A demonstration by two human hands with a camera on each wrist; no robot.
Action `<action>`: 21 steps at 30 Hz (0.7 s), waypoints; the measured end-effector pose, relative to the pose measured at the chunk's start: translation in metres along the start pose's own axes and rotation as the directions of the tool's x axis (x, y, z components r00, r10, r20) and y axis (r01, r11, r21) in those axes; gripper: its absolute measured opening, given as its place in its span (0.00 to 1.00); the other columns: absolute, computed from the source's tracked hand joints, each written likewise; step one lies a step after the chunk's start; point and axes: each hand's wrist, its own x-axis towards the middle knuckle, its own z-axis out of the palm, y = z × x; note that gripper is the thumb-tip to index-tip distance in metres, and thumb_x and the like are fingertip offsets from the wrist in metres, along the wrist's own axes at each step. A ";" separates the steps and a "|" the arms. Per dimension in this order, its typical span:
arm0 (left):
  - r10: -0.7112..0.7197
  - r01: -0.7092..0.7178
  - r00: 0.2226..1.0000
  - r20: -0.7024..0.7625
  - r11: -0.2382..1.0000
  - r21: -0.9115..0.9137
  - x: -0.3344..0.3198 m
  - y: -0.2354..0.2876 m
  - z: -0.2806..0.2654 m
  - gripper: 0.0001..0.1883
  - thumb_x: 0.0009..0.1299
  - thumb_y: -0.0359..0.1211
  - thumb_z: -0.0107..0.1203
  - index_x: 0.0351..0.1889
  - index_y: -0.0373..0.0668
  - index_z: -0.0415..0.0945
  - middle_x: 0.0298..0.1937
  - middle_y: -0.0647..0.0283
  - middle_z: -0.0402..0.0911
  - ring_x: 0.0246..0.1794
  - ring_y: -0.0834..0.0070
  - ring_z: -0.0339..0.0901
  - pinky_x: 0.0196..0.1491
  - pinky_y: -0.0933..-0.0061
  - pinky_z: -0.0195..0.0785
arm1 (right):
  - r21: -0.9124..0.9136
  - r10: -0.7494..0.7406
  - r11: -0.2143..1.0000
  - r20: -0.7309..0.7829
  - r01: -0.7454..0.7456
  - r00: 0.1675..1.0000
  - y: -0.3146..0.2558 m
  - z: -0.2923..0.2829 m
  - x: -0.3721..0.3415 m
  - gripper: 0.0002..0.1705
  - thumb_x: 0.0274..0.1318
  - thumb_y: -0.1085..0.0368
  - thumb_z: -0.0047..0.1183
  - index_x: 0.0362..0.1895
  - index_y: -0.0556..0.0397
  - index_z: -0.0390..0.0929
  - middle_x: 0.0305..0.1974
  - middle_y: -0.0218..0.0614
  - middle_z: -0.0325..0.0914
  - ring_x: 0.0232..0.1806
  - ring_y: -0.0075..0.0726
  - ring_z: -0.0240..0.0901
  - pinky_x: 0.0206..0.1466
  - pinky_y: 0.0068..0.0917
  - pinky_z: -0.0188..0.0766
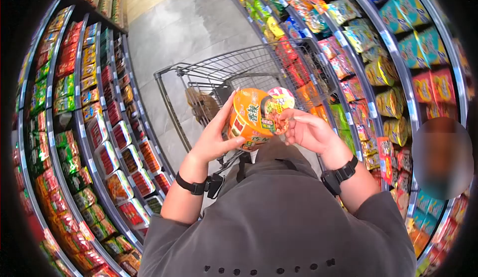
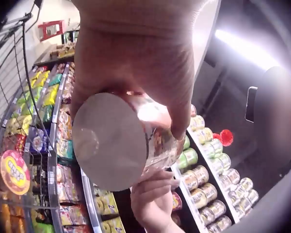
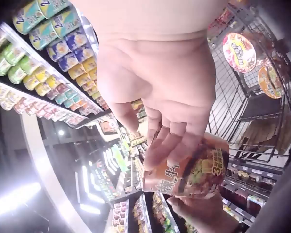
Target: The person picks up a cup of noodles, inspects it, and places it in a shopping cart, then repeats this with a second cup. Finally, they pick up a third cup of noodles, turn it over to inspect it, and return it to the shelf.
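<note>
An orange noodle cup with dark lettering [image 1: 251, 112] is in the left hand [image 1: 214, 135], whose thumb and fingers grip its side. The left wrist view shows the cup's pale round end [image 2: 109, 141] beneath the left palm [image 2: 131, 58]. Beside the cup is the right hand [image 1: 311, 132], its bent fingers at the cup's edge. In the right wrist view, the right hand's fingers [image 3: 167, 145] lie loosely against the cup [image 3: 199, 170], with the thumb apart from it.
A wire shopping cart [image 1: 172, 112] stands in front of the body. A pink-lidded cup [image 3: 239, 52] and an orange-lidded cup [image 3: 270, 81] are in it. Shelves of packets [image 1: 67, 152] rise at the left, others [image 1: 388, 72] at the right. Grey floor [image 1: 174, 28] stretches ahead.
</note>
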 end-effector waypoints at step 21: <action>-0.013 0.078 0.962 0.274 0.971 -0.226 0.080 0.023 0.217 0.66 0.63 0.35 0.71 0.85 0.42 0.25 0.81 0.52 0.55 0.80 0.64 0.57 0.79 0.60 0.53 | -0.416 -0.648 0.748 -0.293 0.517 0.703 0.055 -0.003 -0.258 0.35 0.73 0.63 0.51 0.80 0.55 0.58 0.75 0.48 0.64 0.76 0.50 0.63 0.76 0.47 0.63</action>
